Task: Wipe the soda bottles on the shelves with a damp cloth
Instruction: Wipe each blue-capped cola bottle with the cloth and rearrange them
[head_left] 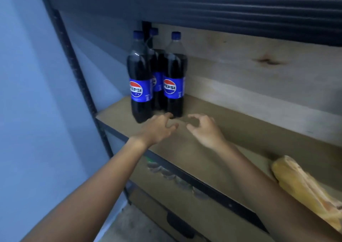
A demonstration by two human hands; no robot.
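Reaching both hands toward 3 Pepsi bottles at the back-left corner of the shelf [231, 130]. Front-left bottle [140, 79] and front-right bottle [174, 75] stand upright, touching; rear bottle [157, 71] sits btwn them, mostly hidden. My left hand [157, 129] hovers just below the front-left bottle's base, grip apart, fingers loosely curled, holding nothing. My right hand [205, 130] is beside it over the shelf board, grip also apart, fingers bent, nothing in it. Yellow cloth [303, 186] lies bunched on the shelf's near-right edge, well apart from the bottles & both hands.
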